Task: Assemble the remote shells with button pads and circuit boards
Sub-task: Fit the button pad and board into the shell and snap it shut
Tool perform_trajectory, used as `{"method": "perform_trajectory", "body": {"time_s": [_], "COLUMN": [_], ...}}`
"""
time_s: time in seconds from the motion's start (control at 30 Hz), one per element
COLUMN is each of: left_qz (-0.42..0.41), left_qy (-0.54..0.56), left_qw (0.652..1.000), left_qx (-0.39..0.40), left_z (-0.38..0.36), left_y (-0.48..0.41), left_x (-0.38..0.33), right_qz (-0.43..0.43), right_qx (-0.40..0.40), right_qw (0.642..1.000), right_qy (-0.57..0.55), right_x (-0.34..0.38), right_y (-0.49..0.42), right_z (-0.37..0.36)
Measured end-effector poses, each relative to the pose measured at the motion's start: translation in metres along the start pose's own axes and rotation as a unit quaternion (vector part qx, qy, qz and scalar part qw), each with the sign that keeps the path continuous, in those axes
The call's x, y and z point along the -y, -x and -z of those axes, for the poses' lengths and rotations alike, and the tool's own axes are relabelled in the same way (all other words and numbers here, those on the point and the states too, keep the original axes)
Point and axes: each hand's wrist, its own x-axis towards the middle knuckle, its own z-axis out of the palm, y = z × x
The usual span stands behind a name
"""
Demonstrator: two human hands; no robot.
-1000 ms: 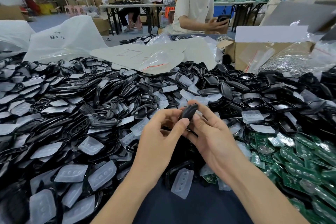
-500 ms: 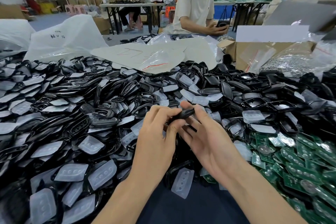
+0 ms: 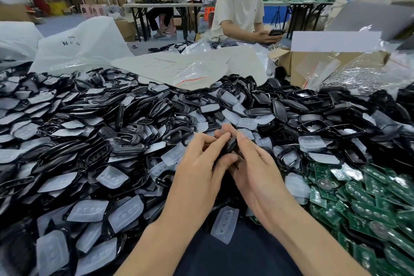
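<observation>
Piled over the surface (image 3: 246, 255) lie loose black shells (image 3: 125, 116), translucent button pads (image 3: 112, 177) and green circuit boards (image 3: 369, 199), so most work seems left; left hand (image 3: 197, 172) and right hand (image 3: 257, 177) pinch one remote shell (image 3: 231, 144) above the pile.

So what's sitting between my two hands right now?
A black shell, pinched from both sides by the left hand and the right hand; the head view shows it.
</observation>
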Motion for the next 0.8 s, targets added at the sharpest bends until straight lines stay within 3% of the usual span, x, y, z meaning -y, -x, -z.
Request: {"method": "perform_trajectory", "body": {"time_s": [0.3, 0.8], "left_qz": [0.013, 0.039], "left_qy": [-0.079, -0.101], "left_qw": [0.997, 0.994], "left_qx": [-0.016, -0.033], "left_z": [-0.005, -0.007], "left_y": [0.003, 0.003], "left_x": [-0.009, -0.018], "right_qz": [0.02, 0.044], "right_qx": [-0.01, -0.057], "right_qw": [0.998, 0.992], "right_qy": [0.061, 0.102], "right_x": [-0.009, -0.018], "right_y": [0.0, 0.004], "right_z": [-0.002, -0.01]}}
